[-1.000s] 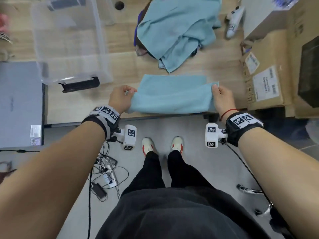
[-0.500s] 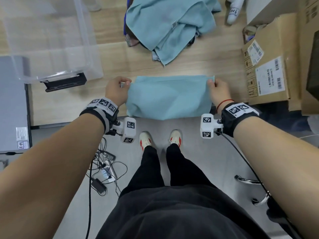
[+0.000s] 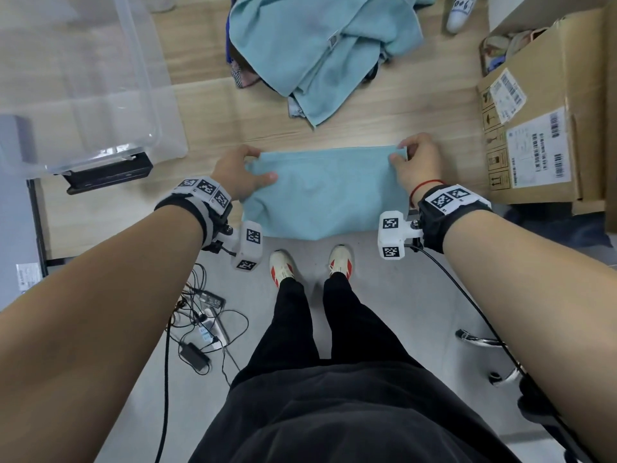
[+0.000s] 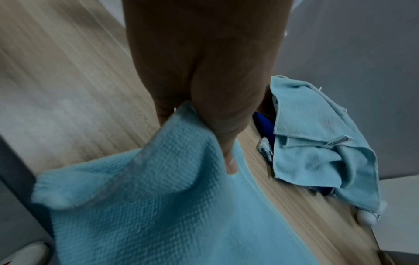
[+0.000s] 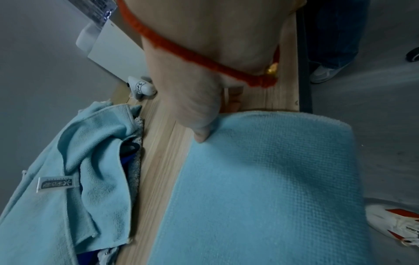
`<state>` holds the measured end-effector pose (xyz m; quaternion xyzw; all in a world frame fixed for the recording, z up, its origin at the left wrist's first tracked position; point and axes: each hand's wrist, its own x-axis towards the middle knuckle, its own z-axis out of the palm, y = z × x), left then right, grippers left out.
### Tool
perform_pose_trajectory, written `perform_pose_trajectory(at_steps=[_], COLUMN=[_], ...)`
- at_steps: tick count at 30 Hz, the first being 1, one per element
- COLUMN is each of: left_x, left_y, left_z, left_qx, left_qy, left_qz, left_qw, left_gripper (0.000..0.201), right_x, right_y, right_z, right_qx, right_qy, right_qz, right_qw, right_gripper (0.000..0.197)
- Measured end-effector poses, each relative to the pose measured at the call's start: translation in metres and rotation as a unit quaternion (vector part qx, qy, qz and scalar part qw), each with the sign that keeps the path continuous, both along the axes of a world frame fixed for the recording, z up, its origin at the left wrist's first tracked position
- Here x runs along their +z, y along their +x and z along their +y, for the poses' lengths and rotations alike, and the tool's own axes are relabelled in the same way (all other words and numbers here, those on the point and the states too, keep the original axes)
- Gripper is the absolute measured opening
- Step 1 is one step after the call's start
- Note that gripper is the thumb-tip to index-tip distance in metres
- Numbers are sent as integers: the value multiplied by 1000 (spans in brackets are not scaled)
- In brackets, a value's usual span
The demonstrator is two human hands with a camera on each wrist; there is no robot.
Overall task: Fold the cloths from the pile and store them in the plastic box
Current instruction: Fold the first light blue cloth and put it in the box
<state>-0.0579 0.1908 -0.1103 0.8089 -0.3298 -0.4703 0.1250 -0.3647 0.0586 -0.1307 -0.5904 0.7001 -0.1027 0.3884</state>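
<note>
Fingers (image 3: pixel 253 155) of our left hand (image 3: pixel 238 177) and right hand (image 3: pixel 415 165) pinch far corners of folded cloth (image 3: pixel 322 192) at desk (image 3: pixel 207 105) edge. Wrist views show waffle weave. Pile (image 3: pixel 320 51) beyond; plastic box (image 3: pixel 83 95) left, cardboard box (image 3: pixel 534 128) right.

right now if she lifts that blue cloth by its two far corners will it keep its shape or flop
Probably flop: the cloth already droops over the table edge, and it puckers where the left hand pinches it. Its waffle weave looks thin, so likely light. The right hand pinches the other corner.
</note>
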Motion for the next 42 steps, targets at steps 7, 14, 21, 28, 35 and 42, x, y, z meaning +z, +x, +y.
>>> perform_pose_trajectory(at_steps=[7, 14, 21, 28, 35, 42], left_x=[8, 26, 28, 14, 17, 24], left_y=[-3, 5, 13, 19, 15, -5], left_z=[-5, -4, 3, 10, 17, 45], left_qx=[-77, -130, 12, 224, 249, 17], left_qy=[9, 16, -20, -72, -5, 41], left_qz=[38, 49, 64, 93, 6, -30], left_qw=[996, 990, 998, 967, 968, 999], left_gripper=[45, 43, 49, 35, 123, 53], right_x=[-2, 7, 10, 20, 30, 17], right_y=[2, 0, 1, 8, 36, 84], right_z=[-2, -12, -20, -27, -11, 44], right_qx=[52, 8, -28, -29, 166, 381], right_qy=[48, 3, -50, -73, -161, -17], right_qz=[5, -12, -30, -20, 58, 59], right_qw=[997, 1000, 998, 997, 971, 922], right_gripper=[29, 23, 22, 19, 44, 47])
